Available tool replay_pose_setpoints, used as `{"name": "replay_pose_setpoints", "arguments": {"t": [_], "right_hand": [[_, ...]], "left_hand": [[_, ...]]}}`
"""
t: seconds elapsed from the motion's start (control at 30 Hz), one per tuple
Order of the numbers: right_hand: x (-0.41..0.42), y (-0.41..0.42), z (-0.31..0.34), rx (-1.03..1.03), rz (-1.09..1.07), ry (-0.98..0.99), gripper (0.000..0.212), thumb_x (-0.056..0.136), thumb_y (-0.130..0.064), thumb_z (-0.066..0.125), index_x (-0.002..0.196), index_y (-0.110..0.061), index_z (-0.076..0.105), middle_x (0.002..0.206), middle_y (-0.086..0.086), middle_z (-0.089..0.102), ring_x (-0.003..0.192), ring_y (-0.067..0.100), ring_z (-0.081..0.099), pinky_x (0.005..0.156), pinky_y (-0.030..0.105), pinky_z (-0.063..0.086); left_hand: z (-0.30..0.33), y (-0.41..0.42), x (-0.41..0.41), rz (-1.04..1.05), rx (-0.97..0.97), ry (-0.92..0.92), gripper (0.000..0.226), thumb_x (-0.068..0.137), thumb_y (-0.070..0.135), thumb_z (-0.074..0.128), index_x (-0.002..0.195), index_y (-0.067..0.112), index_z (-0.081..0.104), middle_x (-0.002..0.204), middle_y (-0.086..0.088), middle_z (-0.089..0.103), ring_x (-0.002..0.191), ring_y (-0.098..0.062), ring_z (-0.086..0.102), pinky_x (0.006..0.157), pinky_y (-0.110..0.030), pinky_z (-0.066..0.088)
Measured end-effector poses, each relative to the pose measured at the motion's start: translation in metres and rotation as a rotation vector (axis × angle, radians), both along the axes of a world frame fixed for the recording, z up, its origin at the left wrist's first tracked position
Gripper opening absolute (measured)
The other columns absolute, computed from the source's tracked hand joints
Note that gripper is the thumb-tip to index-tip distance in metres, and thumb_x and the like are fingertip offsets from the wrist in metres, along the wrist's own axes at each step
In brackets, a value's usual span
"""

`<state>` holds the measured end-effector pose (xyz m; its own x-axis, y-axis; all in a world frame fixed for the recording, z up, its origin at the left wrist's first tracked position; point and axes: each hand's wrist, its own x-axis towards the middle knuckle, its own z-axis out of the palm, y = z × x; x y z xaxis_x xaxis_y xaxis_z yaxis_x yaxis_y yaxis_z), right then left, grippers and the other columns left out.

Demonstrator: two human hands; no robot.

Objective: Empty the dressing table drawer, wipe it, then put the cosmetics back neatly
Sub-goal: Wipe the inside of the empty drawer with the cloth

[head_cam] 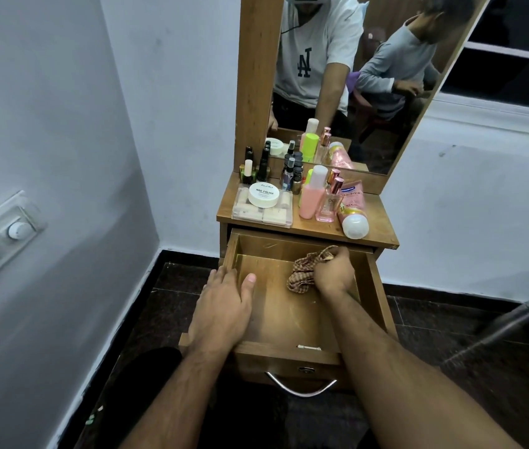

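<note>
The wooden drawer (289,319) is pulled out and holds nothing but a checked brown cloth (302,273). My right hand (334,270) grips that cloth at the drawer's back right. My left hand (224,303) rests on the drawer's left wall, thumb inside, fingers over the outer side. On the table top (383,234) stand the cosmetics: a clear box (256,215) with a white nail polish jar (263,195) on it, small dark bottles (263,170), a pink bottle (310,199), a perfume bottle (328,205) and a pink tube (352,215) lying down.
A mirror (370,76) rises behind the table and reflects me and another seated person. A white wall with a switch plate (0,234) is on the left. The floor (172,306) is dark. A metal leg (499,328) slants at right. The drawer handle (302,387) faces me.
</note>
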<state>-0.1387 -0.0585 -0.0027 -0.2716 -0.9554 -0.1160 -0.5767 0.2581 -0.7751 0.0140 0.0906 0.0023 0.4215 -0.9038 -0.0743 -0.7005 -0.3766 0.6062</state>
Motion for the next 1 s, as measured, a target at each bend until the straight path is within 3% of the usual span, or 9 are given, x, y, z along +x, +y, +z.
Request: {"name": "replay_pose_setpoints", "arguments": {"t": [0.13, 0.33, 0.43, 0.57, 0.73, 0.87, 1.0], "right_hand": [[0.032, 0.003, -0.004, -0.098, 0.064, 0.051, 0.031, 0.087, -0.001, 0.059, 0.117, -0.012, 0.062, 0.113, 0.013, 0.07, 0.106, 0.031, 0.064, 0.09, 0.032, 0.05], [0.062, 0.011, -0.011, -0.116, 0.194, 0.2, 0.036, 0.089, 0.001, 0.049, 0.112, -0.021, 0.065, 0.108, 0.012, 0.072, 0.099, 0.031, 0.066, 0.077, 0.027, 0.048], [0.068, 0.013, -0.011, -0.145, 0.356, 0.291, 0.038, 0.091, -0.003, 0.047, 0.114, -0.025, 0.067, 0.108, 0.01, 0.072, 0.099, 0.029, 0.066, 0.082, 0.028, 0.05], [0.089, 0.018, -0.012, -0.178, 0.65, 0.442, 0.024, 0.098, -0.013, 0.044, 0.105, -0.018, 0.066, 0.109, 0.007, 0.068, 0.095, 0.024, 0.064, 0.084, 0.034, 0.054], [0.103, 0.015, -0.014, -0.174, 0.891, 0.792, 0.034, 0.098, -0.011, 0.051, 0.132, -0.012, 0.055, 0.131, 0.014, 0.054, 0.118, 0.03, 0.052, 0.093, 0.039, 0.049], [0.096, 0.013, -0.016, -0.157, 0.87, 0.902, 0.029, 0.095, -0.01, 0.057, 0.124, -0.011, 0.061, 0.127, 0.014, 0.056, 0.114, 0.031, 0.053, 0.093, 0.041, 0.051], [0.071, 0.002, -0.015, -0.003, 0.74, 0.749, 0.023, 0.092, -0.007, 0.053, 0.111, -0.006, 0.066, 0.119, 0.014, 0.067, 0.107, 0.032, 0.064, 0.086, 0.035, 0.053]], "left_hand": [[0.001, 0.0, 0.0, 0.005, -0.011, -0.004, 0.065, 0.102, 0.054, 0.021, 0.15, 0.012, 0.035, 0.16, -0.006, 0.029, 0.151, -0.02, 0.016, 0.121, -0.041, 0.02], [0.0, -0.001, 0.0, -0.009, 0.005, 0.001, 0.064, 0.102, 0.053, 0.022, 0.151, 0.013, 0.034, 0.161, -0.006, 0.026, 0.151, -0.019, 0.015, 0.122, -0.039, 0.019], [0.001, -0.001, -0.001, -0.012, 0.008, -0.005, 0.064, 0.102, 0.052, 0.022, 0.151, 0.013, 0.033, 0.161, -0.006, 0.025, 0.151, -0.019, 0.014, 0.121, -0.038, 0.017], [0.001, 0.0, -0.001, -0.012, 0.007, -0.003, 0.063, 0.102, 0.052, 0.022, 0.15, 0.014, 0.035, 0.161, -0.006, 0.027, 0.151, -0.019, 0.015, 0.121, -0.039, 0.019], [0.002, 0.0, -0.001, -0.006, 0.02, 0.002, 0.063, 0.102, 0.054, 0.022, 0.15, 0.017, 0.034, 0.161, -0.004, 0.027, 0.151, -0.017, 0.013, 0.122, -0.039, 0.019], [0.003, 0.001, -0.001, -0.015, 0.019, 0.006, 0.062, 0.103, 0.052, 0.022, 0.151, 0.015, 0.033, 0.161, -0.005, 0.026, 0.151, -0.017, 0.013, 0.122, -0.038, 0.017], [0.004, 0.001, 0.0, -0.006, 0.012, 0.031, 0.063, 0.103, 0.051, 0.022, 0.153, 0.013, 0.031, 0.162, -0.005, 0.025, 0.151, -0.017, 0.013, 0.122, -0.036, 0.016]]}}
